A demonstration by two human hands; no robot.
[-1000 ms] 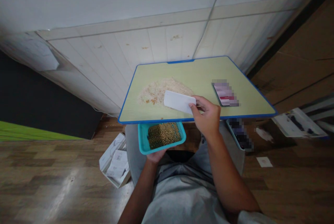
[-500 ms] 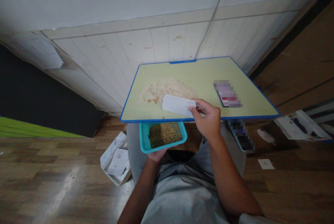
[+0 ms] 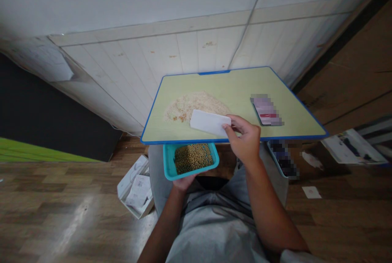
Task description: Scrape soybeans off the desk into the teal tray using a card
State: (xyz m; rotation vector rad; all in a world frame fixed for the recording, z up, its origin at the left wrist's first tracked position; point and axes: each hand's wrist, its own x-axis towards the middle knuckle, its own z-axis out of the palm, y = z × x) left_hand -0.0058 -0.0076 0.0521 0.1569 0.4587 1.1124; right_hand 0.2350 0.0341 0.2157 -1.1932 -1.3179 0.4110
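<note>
My left hand (image 3: 185,181) grips a turquoise plastic container (image 3: 168,165) from below, just under the table's front edge. Inside the container lie many round tan beans (image 3: 199,154), the left part in shadow. Between the thumb and fingers of my right hand (image 3: 245,134) is a flat white rectangular card (image 3: 210,122), held above the table at the front of a pile of pale grains (image 3: 199,101). A few orange-brown bits (image 3: 180,117) show at the pile's near left. The fingers of my left hand are mostly hidden under the container.
The pale yellow table (image 3: 241,85) has a blue rim and stands against the white wall. A phone (image 3: 266,111) with a blurred screen lies on its right side. An open white box (image 3: 136,191) with papers is on the floor at left.
The white card and my right hand have shifted very slightly to the right. The container in my left hand stays almost in place.
</note>
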